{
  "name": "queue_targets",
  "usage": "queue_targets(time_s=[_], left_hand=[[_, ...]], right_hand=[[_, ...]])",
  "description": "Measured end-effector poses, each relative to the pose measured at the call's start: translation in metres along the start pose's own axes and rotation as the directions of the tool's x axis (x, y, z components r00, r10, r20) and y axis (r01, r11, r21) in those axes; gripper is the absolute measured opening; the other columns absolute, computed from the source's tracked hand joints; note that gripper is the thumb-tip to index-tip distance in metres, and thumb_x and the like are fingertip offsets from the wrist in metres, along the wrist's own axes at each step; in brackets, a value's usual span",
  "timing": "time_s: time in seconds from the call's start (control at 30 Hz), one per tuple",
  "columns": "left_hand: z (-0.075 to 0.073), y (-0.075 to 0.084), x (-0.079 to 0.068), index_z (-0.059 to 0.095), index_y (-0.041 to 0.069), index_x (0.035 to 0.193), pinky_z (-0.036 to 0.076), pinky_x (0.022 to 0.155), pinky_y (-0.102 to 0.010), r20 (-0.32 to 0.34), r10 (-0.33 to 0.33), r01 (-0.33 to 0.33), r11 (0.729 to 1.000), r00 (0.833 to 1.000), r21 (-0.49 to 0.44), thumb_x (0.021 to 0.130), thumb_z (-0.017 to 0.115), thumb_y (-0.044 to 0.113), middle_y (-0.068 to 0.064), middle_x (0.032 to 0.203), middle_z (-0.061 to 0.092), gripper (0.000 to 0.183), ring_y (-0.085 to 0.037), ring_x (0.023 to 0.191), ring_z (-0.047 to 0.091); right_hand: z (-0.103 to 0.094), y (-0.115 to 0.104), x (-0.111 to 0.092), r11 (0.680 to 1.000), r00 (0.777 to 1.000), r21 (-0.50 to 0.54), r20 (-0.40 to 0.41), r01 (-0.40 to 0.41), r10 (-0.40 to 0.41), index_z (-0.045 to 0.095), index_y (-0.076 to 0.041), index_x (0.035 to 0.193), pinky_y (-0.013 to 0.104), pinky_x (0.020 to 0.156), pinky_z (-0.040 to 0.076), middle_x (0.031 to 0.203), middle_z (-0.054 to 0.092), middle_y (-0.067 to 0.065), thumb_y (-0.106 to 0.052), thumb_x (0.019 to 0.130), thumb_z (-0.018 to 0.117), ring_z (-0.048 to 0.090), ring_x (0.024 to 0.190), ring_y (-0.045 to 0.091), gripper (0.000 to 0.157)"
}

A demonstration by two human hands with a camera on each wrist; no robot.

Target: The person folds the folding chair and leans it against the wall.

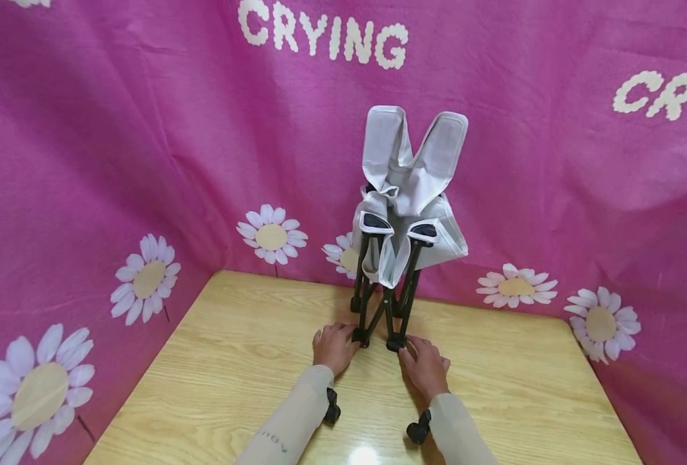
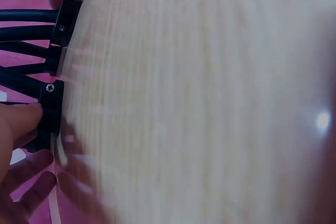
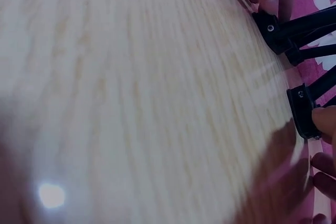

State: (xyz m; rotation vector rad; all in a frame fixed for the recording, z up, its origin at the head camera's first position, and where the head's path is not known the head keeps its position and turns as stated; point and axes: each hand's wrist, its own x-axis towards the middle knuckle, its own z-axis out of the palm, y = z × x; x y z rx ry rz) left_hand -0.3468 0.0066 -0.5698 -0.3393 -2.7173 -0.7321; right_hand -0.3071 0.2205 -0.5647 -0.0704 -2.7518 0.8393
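A small folding chair (image 1: 401, 187) with grey-white fabric and black legs stands upright and mostly folded near the back of the table. My left hand (image 1: 334, 347) grips its front left foot (image 1: 360, 336). In the left wrist view the thumb (image 2: 23, 118) lies against this black foot, with other fingers spread below it. On the other side, my right hand (image 1: 426, 367) holds the front right foot (image 1: 395, 342). The thumb (image 3: 324, 120) presses on that foot in the right wrist view. The two front feet stand a short gap apart, and the fabric bunches between the upper frame tubes.
The chair stands on a light wood-grain table (image 1: 232, 349). A pink cloth (image 1: 296, 129) with daisies and white lettering hangs behind and along both sides. A bright light reflection shows on the front of the tabletop.
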Motion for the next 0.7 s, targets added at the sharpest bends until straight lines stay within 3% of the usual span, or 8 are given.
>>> queue_targets(time_s=[0.23, 0.43, 0.7], left_hand=[[0.001, 0.004, -0.005, 0.065, 0.025, 0.109, 0.037, 0.082, -0.045, -0.036, 0.03, -0.032, 0.998, 0.999, -0.052, 0.083, 0.064, 0.032, 0.003, 0.105, 0.062, 0.028, -0.02, 0.092, 0.055], [-0.001, 0.008, -0.009, 0.066, 0.025, 0.108, 0.036, 0.082, -0.046, -0.068, 0.056, -0.061, 0.996, 0.996, -0.071, 0.085, 0.061, 0.031, 0.004, 0.104, 0.062, 0.024, -0.019, 0.093, 0.055], [-0.003, 0.007, -0.012, 0.066, 0.022, 0.109, 0.035, 0.085, -0.048, -0.082, 0.083, -0.089, 0.994, 0.993, -0.07, 0.085, 0.06, 0.031, 0.003, 0.107, 0.062, 0.026, -0.02, 0.095, 0.055]], right_hand=[[-0.007, 0.005, -0.008, 0.999, 0.998, 0.019, -0.048, 0.047, -0.046, 0.06, -0.02, 0.116, 0.048, 0.079, 0.026, 0.119, 0.057, 0.005, -0.031, 0.085, 0.061, 0.049, 0.111, 0.025, 0.033], [-0.007, 0.011, -0.014, 0.994, 0.984, 0.014, -0.14, 0.112, -0.109, 0.061, -0.02, 0.114, 0.05, 0.081, 0.025, 0.116, 0.058, 0.004, -0.028, 0.084, 0.063, 0.048, 0.109, 0.026, 0.031], [-0.003, 0.018, -0.021, 0.991, 0.971, -0.052, -0.197, 0.127, -0.134, 0.06, -0.017, 0.115, 0.053, 0.085, 0.023, 0.121, 0.053, 0.006, -0.036, 0.081, 0.064, 0.044, 0.114, 0.026, 0.039]])
